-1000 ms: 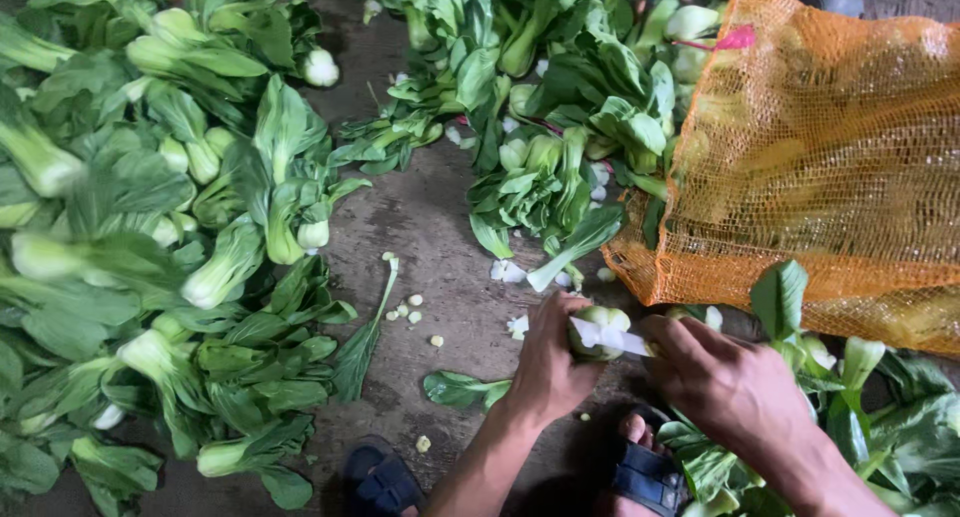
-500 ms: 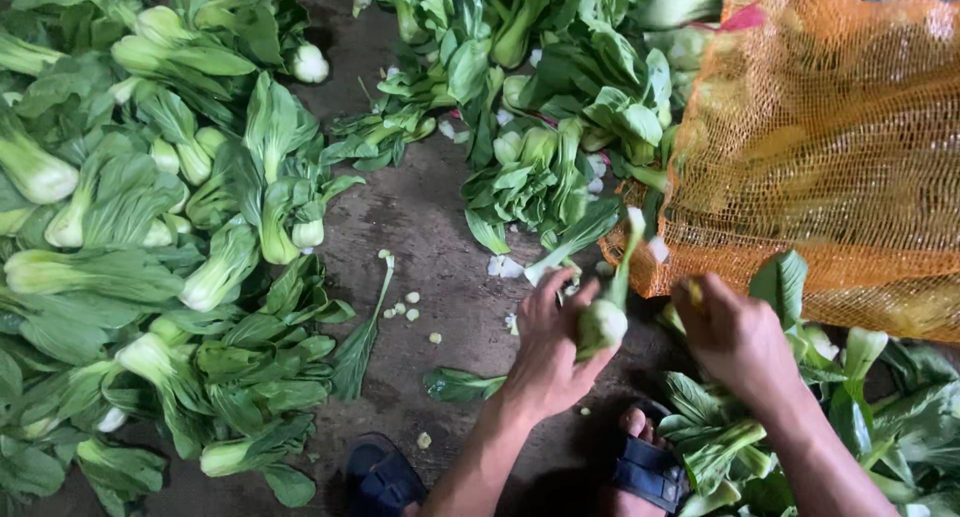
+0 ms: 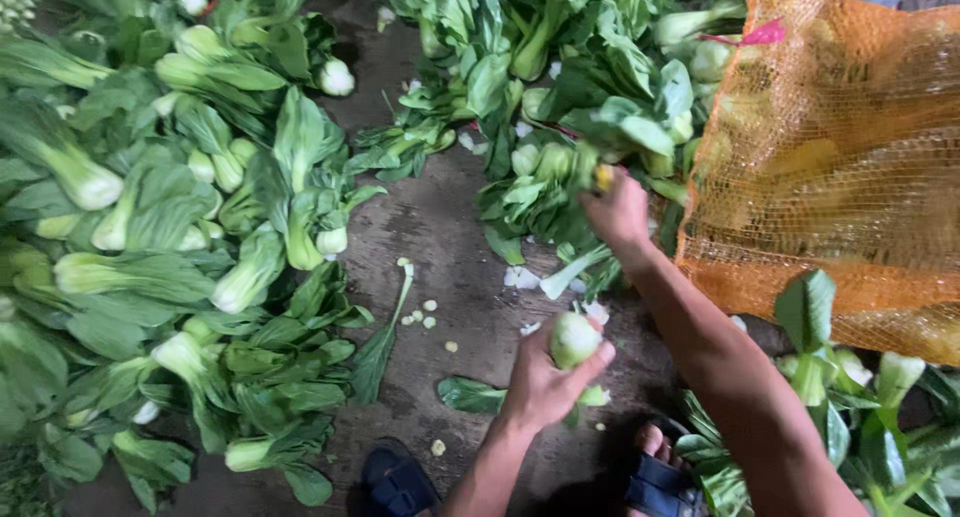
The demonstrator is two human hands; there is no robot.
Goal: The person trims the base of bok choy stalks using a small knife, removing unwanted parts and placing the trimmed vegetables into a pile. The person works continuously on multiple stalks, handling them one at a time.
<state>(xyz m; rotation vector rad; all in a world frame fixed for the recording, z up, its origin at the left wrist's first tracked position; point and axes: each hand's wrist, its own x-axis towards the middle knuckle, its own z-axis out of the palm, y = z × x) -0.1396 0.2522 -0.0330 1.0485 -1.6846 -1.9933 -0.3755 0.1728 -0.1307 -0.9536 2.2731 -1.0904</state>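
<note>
**Right hand has left the trimmed head and gone out to the far heap**

Your left hand (image 3: 545, 377) is closed round a single bok choy head (image 3: 575, 339), pale base uppermost, held low in the frame just above the wet ground (image 3: 440, 227), between your two sandals (image 3: 400, 482). That grip is firm, with fingers and thumb wrapped about the bulb.

A second ago both hands were together on this head at about 5 o'clock in the view. Your right hand (image 3: 618, 212) has since parted from it and reached out towards 1 o'clock, to the near edge of the far heap of greens (image 3: 560, 77), just beside the orange mesh sack (image 3: 850, 157). The fingers are curled and a small yellowish thing shows at the knuckles; whether you are gripping a tool, a leaf or nothing cannot be told from this view.

Judgement: the two-handed work on the held head appears finished, and the held head stays in the left hand alone.

Pale cut scraps (image 3: 425, 312) lie on the ground at 9 o'clock from the left hand. The large pile of greens (image 3: 150, 237) fills the left of the frame, well apart from both hands. More leaves (image 3: 850, 397) lie at your right side.
</note>
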